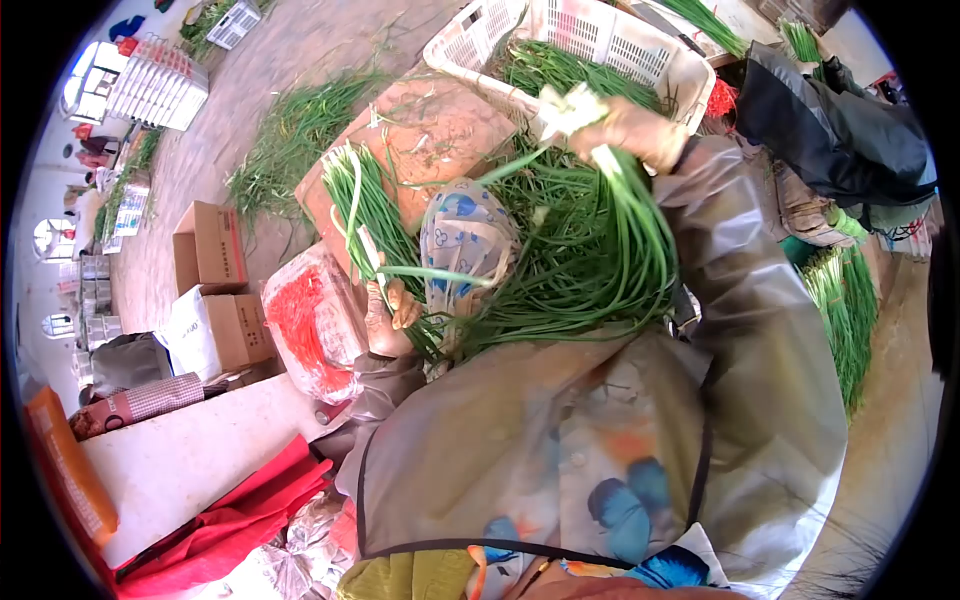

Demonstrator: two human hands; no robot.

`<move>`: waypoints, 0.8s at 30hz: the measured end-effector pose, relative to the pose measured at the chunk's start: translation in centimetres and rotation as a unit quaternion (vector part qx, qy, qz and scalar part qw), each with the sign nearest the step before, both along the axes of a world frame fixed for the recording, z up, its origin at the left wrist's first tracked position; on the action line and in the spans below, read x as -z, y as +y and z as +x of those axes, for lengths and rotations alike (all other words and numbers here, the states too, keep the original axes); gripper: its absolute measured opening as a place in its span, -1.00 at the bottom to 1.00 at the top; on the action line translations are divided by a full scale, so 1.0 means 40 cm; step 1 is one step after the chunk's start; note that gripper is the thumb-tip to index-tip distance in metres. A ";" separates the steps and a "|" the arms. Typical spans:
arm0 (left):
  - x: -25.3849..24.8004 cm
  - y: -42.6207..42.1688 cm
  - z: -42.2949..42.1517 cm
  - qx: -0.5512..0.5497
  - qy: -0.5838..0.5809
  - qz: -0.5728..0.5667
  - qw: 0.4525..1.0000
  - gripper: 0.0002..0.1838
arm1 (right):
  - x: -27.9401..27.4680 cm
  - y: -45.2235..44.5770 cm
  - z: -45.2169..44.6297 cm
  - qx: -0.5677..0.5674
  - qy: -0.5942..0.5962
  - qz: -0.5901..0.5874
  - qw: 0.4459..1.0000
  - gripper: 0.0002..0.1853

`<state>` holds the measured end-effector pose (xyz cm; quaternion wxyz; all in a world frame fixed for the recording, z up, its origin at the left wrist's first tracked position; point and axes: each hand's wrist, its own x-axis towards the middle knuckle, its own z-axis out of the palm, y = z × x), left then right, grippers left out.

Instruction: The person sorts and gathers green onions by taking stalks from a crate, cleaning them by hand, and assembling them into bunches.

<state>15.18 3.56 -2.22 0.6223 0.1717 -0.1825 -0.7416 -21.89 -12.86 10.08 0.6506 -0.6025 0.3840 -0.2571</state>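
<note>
My left hand [392, 318] is closed around the lower part of a bunch of green chives [362, 195], whose pale ends point up and away from me. My right hand [635, 132], in a tan glove, is raised near the white crate and slightly blurred. Its fingers close on pale chive ends, bright and hard to make out. A thick bundle of chives [645, 245] curves up beneath this hand, pale ends at its top. Loose chives [560, 230] lie between the hands, beside a shape covered in blue-patterned cloth [465, 235].
A white plastic crate [600, 35] with chives stands ahead. Near my left hand lie a reddish board [440, 120] and red ties [305, 320] on a wrapped block. Cardboard boxes [210, 250] stand farther left. More chives [845, 310] lie at right, by a dark-clothed person [830, 130].
</note>
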 end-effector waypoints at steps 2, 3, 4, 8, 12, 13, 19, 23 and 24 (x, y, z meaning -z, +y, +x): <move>-0.021 -0.013 -0.019 0.007 -0.039 -0.015 0.999 -0.60 | -0.012 0.008 0.020 -0.018 -0.009 -0.023 1.000 -0.78; -0.025 -0.015 -0.028 0.010 -0.079 -0.024 0.997 -0.53 | -0.061 0.038 0.038 -0.007 -0.105 0.013 0.994 -0.75; -0.029 -0.020 -0.037 0.028 -0.053 -0.017 0.998 -0.54 | -0.059 0.035 0.038 -0.008 -0.137 0.012 0.990 -0.72; -0.045 -0.058 -0.076 0.054 -0.046 -0.001 0.998 -0.51 | -0.045 0.040 0.050 -0.046 -0.175 0.053 0.982 -0.63; -0.116 -0.110 -0.148 0.061 -0.055 -0.035 0.996 -0.41 | -0.043 0.081 0.100 -0.079 -0.246 0.110 0.960 -0.54; -0.092 -0.138 -0.151 0.116 -0.008 -0.070 0.991 -0.41 | -0.039 0.086 0.114 -0.087 -0.246 0.119 0.958 -0.56; -0.172 -0.195 -0.258 0.214 -0.305 -0.118 0.920 -0.39 | 0.001 0.100 0.187 -0.199 -0.187 0.154 0.950 -0.62; -0.171 -0.195 -0.283 0.172 -0.363 -0.071 0.913 -0.67 | -0.017 0.111 0.187 -0.184 -0.203 0.143 0.951 -0.59; -0.160 -0.196 -0.277 0.173 -0.309 -0.022 0.935 -0.71 | -0.009 0.102 0.171 -0.182 -0.186 0.146 0.955 -0.59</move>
